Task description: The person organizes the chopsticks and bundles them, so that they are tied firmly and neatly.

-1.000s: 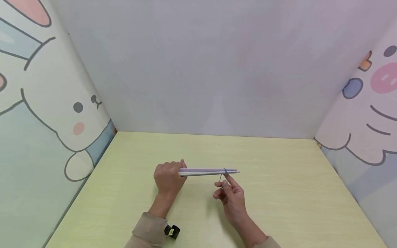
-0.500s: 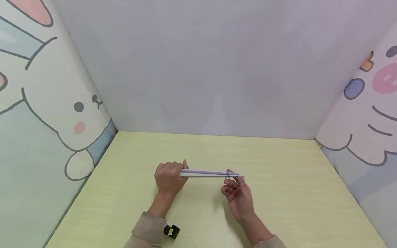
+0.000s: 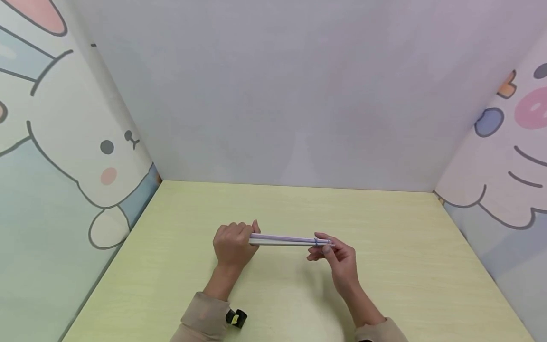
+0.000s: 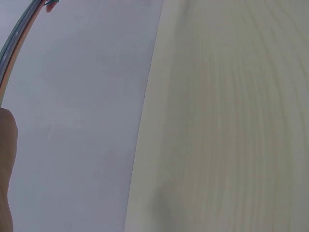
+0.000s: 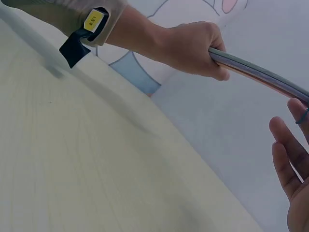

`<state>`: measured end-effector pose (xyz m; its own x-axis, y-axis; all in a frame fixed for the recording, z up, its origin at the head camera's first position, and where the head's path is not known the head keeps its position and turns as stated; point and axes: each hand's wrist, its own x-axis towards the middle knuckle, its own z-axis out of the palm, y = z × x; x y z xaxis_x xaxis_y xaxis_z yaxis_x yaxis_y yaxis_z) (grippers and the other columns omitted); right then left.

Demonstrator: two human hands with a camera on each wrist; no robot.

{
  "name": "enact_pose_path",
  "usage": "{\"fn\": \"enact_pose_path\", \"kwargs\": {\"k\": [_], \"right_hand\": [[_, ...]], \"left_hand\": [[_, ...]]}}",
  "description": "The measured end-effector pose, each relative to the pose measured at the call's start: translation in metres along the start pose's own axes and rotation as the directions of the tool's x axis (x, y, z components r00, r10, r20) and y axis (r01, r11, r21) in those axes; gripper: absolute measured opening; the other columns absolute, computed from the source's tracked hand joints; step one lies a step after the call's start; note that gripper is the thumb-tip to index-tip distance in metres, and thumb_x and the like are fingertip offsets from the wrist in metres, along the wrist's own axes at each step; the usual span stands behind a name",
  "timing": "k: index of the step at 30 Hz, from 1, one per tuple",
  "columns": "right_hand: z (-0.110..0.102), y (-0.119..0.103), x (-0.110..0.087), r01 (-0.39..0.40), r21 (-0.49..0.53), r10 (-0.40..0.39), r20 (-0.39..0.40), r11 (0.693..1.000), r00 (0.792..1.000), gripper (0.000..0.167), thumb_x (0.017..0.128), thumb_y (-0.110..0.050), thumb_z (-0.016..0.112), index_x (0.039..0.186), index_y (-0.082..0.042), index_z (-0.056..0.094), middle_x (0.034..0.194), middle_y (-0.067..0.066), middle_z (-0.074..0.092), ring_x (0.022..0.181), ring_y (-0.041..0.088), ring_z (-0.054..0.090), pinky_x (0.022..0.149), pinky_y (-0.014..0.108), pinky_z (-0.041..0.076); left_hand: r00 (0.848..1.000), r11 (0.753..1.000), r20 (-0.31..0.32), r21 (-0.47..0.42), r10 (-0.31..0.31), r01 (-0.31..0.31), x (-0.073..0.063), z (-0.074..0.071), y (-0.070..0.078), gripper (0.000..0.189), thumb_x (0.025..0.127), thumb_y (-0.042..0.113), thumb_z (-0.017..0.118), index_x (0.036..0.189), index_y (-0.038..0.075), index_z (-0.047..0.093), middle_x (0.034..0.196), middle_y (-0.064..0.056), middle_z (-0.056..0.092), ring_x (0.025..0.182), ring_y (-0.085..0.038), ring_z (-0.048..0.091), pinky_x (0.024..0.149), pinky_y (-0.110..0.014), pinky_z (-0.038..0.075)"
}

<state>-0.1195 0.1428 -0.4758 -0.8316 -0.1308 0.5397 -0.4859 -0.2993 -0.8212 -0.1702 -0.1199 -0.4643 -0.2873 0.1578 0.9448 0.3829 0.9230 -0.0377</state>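
My left hand (image 3: 234,243) grips the thick ends of a bundle of slim, tapered chopsticks (image 3: 282,239), pale lilac and whitish, held level above the table. A thin blue band (image 3: 315,242) circles them near their narrow right ends. At those ends is my right hand (image 3: 345,266), thumb and index finger pinching the tips just beside the band. The right wrist view shows the left fist around the chopsticks (image 5: 260,73) and the blue band (image 5: 302,117) against a right fingertip. Only a strip of the left hand (image 4: 6,164) appears in the left wrist view.
Beneath both hands lies a pale yellow wood-grain table (image 3: 406,256). A plain grey-white wall (image 3: 273,95) stands behind it, with cartoon-printed side walls (image 3: 64,190) left and right. A black strap with a yellow label (image 3: 236,318) hangs at the left sleeve.
My right hand has moved right along the chopsticks to their narrow tips. The thin strand that stretched down from the band to its fingers no longer shows. The left hand has barely moved.
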Motion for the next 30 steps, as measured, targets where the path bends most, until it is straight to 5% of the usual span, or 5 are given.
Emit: {"fn": "enact_pose_path", "kwargs": {"k": [11, 18, 25, 30], "right_hand": [[-0.0067, -0.0021, 0.0021, -0.154, -0.086, 0.156, 0.02, 0.984, 0.988, 0.017, 0.095, 0.012, 0.056, 0.108, 0.02, 0.062, 0.088, 0.006, 0.076, 0.075, 0.016, 0.074, 0.074, 0.035, 0.06], [-0.0077, -0.0021, 0.0022, -0.11, -0.075, 0.115, 0.064, 0.991, 0.991, 0.021, 0.096, 0.013, 0.051, 0.117, 0.017, 0.054, 0.092, 0.01, 0.075, 0.08, 0.016, 0.074, 0.077, 0.034, 0.059], [-0.0093, -0.0049, 0.0042, -0.062, -0.323, 0.074, 0.024, 0.944, 0.997, 0.027, 0.087, 0.015, 0.066, 0.111, 0.005, 0.068, 0.092, 0.001, 0.071, 0.08, 0.007, 0.066, 0.069, 0.022, 0.055], [-0.0084, -0.0067, 0.006, -0.03, -0.352, 0.054, 0.058, 0.936, 0.997, 0.021, 0.088, 0.014, 0.065, 0.107, 0.004, 0.067, 0.098, 0.014, 0.061, 0.085, 0.009, 0.058, 0.067, 0.022, 0.053]], "left_hand": [[0.999, 0.999, -0.006, 0.004, 0.043, -0.043, -0.0018, -0.0009, 0.0002, 0.041, 0.084, 0.017, 0.06, 0.049, 0.013, 0.039, 0.044, 0.001, 0.045, 0.037, -0.014, 0.034, 0.039, -0.031, 0.035], [1.0, 1.0, 0.013, 0.006, 0.028, -0.028, -0.0048, -0.0019, -0.0014, 0.04, 0.085, 0.018, 0.059, 0.05, 0.013, 0.043, 0.045, 0.001, 0.049, 0.037, -0.014, 0.037, 0.04, -0.032, 0.039], [1.0, 1.0, 0.016, -0.002, 0.026, -0.025, -0.0062, -0.0015, -0.0028, 0.04, 0.086, 0.019, 0.059, 0.05, 0.014, 0.043, 0.045, 0.001, 0.049, 0.037, -0.015, 0.038, 0.041, -0.033, 0.039], [0.999, 1.0, 0.041, 0.002, 0.014, -0.014, -0.0084, -0.0016, -0.0028, 0.04, 0.086, 0.02, 0.059, 0.05, 0.014, 0.044, 0.045, 0.001, 0.05, 0.037, -0.014, 0.039, 0.041, -0.032, 0.04]]}}
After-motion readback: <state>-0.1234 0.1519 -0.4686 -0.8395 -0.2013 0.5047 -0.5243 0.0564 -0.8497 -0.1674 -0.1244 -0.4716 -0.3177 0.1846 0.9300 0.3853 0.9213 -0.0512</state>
